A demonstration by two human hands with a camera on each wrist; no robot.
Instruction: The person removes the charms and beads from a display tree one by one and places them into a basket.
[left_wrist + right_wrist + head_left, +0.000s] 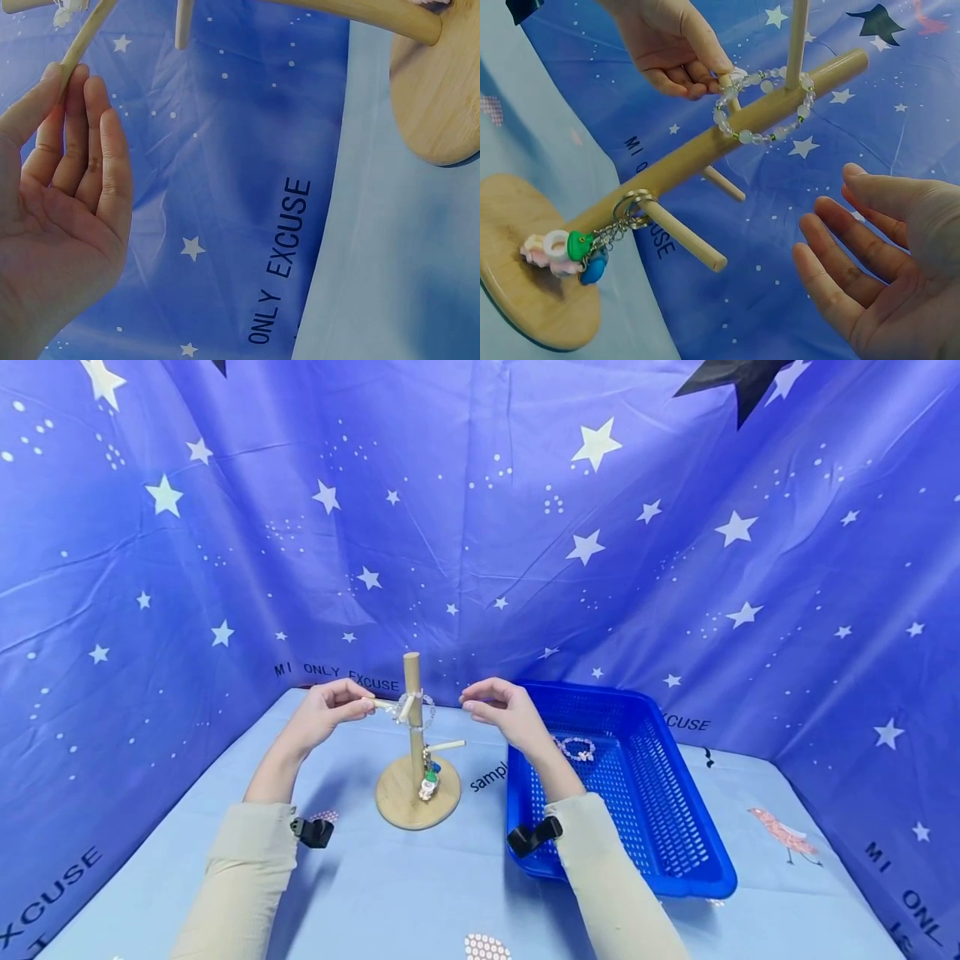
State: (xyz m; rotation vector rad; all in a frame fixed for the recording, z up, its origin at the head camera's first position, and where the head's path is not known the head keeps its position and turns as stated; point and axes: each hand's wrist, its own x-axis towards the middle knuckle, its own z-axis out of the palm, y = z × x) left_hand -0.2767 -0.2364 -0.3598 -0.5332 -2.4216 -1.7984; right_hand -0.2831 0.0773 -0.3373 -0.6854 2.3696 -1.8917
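A wooden peg stand stands upright on its round base. With thumb and fingertips, my left hand pinches the end of one upper peg. A bracelet of clear and pale beads hangs around the upper post and pegs; in the right wrist view its charm lies close to the left fingertips. To the right of the post, my right hand is in the air with nothing in it, fingers loosely bent and apart from the bracelet. A keychain with a green-and-white figure charm hangs by its rings from a lower peg.
A blue plastic basket with perforated sides stands right of the stand, under the right forearm. Inside lies a pinkish bead bracelet, partly hidden by the arm. A light blue cloth covers the table, and a star-printed curtain encloses it.
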